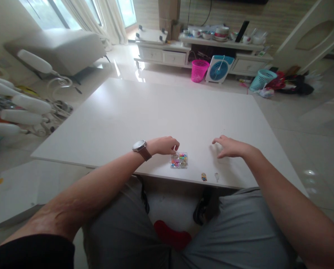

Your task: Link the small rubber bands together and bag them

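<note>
A small clear divided box [179,160] lies near the table's front edge, with colourful little pieces in two compartments and metal-looking bits in the other two. My left hand [168,145], with a watch [140,145] on the wrist, reaches to the box's far left compartment. Its fingers are curled down together, and whatever is between the tips is hidden. To the right of the box, my right hand [229,147] hovers over the table with thumb and fingers apart, holding nothing. Nearer the edge lie a yellow-and-blue cartoon figure charm [203,176] and a small pale, key-shaped piece [216,177].
The white table [167,108] stretches away in front of me, its near edge just above my legs. Beyond it stand a pink basket [199,71], a blue fan [220,69] and a low cabinet [174,58]. A lamp with several white shades [24,116] is at the left.
</note>
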`<state>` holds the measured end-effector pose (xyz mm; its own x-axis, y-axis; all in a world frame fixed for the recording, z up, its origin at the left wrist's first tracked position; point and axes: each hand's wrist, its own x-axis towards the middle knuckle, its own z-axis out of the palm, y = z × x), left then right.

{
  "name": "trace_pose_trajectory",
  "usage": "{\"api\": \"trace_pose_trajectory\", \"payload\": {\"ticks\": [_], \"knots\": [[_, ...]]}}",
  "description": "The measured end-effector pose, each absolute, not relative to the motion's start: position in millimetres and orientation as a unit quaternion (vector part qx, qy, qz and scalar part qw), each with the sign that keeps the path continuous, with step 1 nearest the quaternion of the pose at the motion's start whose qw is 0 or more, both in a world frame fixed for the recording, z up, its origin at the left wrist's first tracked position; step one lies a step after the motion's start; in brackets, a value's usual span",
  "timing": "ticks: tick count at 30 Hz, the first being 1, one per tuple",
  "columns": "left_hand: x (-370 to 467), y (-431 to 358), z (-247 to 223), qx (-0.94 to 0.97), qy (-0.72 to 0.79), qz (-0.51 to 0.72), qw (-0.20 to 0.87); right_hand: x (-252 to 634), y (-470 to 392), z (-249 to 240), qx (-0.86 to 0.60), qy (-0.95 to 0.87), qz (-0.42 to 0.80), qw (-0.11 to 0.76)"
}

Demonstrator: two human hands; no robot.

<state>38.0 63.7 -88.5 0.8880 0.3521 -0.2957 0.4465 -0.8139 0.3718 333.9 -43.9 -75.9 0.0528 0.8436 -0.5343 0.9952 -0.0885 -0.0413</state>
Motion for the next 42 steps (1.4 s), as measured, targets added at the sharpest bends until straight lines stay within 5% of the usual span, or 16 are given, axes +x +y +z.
{"api": "trace_pose_trajectory", "payload": {"ticks": [19,32,37,42], "knots": [[42.8,62.1,-98.7,0.945,0.232,-0.125,0.193,333.8,-28.6,-90.9,0.696,0.62,-0.219,0.29],[44.4,72.5,-107.4,0.948,0.258,-0.067,0.172,319.7,-24.4,-87.5,0.707,0.623,-0.178,0.283],[45.4,75.6,-107.1,0.944,0.258,-0.056,0.197,314.9,-26.7,-78.4,0.7,0.659,-0.162,0.224],[43.8,80.2,-105.4,0.939,0.262,-0.012,0.222,322.9,-27.8,-79.9,0.676,0.712,-0.19,0.024]]}}
